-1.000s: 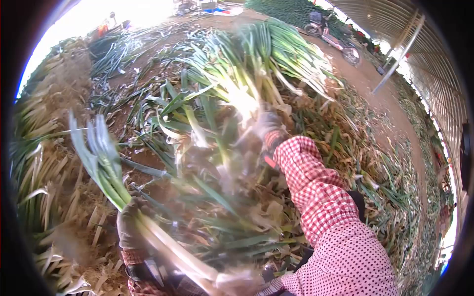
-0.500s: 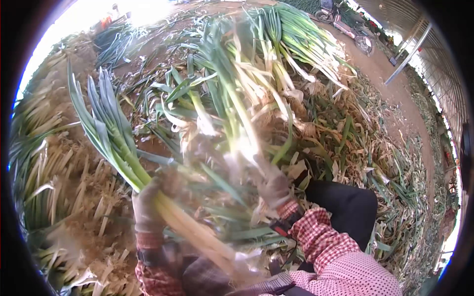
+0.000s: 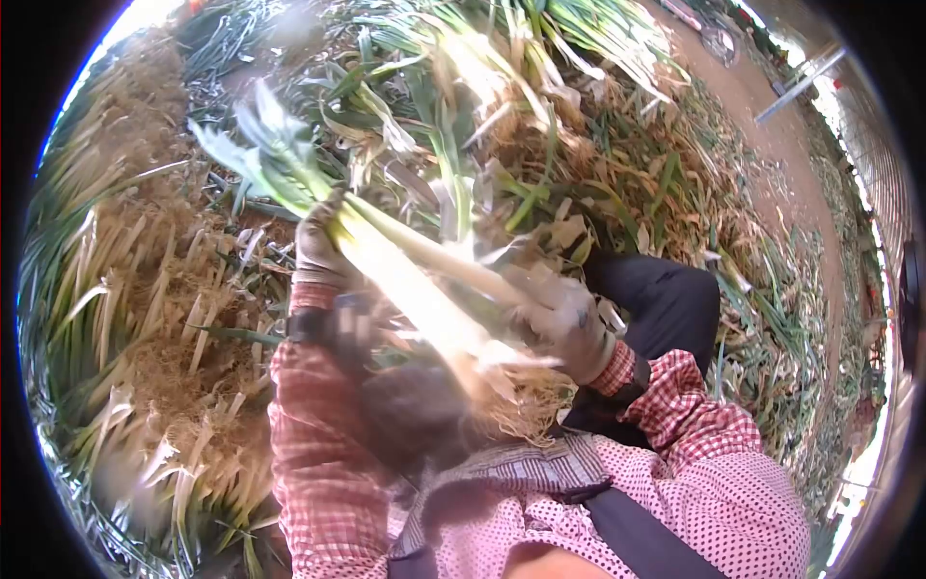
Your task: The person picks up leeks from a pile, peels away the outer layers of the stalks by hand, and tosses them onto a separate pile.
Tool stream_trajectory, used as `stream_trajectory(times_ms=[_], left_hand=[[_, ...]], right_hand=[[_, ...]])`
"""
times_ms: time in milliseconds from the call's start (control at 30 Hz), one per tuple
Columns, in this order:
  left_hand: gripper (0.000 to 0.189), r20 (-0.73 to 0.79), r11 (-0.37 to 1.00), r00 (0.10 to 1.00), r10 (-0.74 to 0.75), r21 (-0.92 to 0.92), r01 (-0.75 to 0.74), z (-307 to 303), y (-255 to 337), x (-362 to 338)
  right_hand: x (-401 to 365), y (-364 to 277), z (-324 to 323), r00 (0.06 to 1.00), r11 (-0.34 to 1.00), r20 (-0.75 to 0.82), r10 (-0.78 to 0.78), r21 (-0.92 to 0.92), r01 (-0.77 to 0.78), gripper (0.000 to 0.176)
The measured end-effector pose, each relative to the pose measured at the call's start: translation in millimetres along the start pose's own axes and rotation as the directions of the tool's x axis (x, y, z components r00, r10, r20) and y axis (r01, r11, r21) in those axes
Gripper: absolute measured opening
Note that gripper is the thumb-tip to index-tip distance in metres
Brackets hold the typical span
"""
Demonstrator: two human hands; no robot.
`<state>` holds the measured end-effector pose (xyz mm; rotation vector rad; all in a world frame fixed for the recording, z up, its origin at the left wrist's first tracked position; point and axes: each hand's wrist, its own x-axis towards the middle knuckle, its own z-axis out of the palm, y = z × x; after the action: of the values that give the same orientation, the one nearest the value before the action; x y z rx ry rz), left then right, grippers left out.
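Observation:
My gloved left hand [image 3: 323, 241] is wrapped round a bundle of leeks [image 3: 405, 275] where the green leaves meet the pale stalks. The leaves point up and left, and the roots hang down and right near my lap. My gloved right hand [image 3: 569, 323] is closed on the lower end of a single pale leek stalk [image 3: 463, 265], which lies beside the bundle, its upper end near my left hand. Both hands are slightly blurred.
Rows of leeks with roots [image 3: 174, 357] lie along the left. More leeks [image 3: 617, 39] are heaped at the top. Loose leaves and peelings [image 3: 627, 183] cover the ground beyond my dark-trousered knee [image 3: 666, 299]. A metal pole [image 3: 801, 85] stands at the upper right.
The view has tipped downward. The bundle in my left hand has come nearer the middle, and my right hand has moved down to the roots' side with a stalk in it.

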<state>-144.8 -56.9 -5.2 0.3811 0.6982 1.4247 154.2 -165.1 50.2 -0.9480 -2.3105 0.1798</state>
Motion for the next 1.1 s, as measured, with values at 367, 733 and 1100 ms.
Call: stream_trajectory(times_ms=[367,733,1100], left_hand=[[0.025,-0.107,0.982,0.979,0.174,-0.062,-0.181,-76,81,-15],[0.032,-0.033,0.939,0.942,0.335,-0.071,-0.336,-108,126,-45],[0.033,-0.058,0.91,0.911,0.407,0.116,-0.399,-89,116,-51]], right_hand=[[20,33,-25,0.972,0.888,0.227,0.064,0.431,-0.159,0.022],[30,-5,36,0.816,0.46,0.577,-0.046,0.737,-0.495,0.038],[23,6,8,0.983,0.996,0.184,-0.027,0.086,0.011,0.045]])
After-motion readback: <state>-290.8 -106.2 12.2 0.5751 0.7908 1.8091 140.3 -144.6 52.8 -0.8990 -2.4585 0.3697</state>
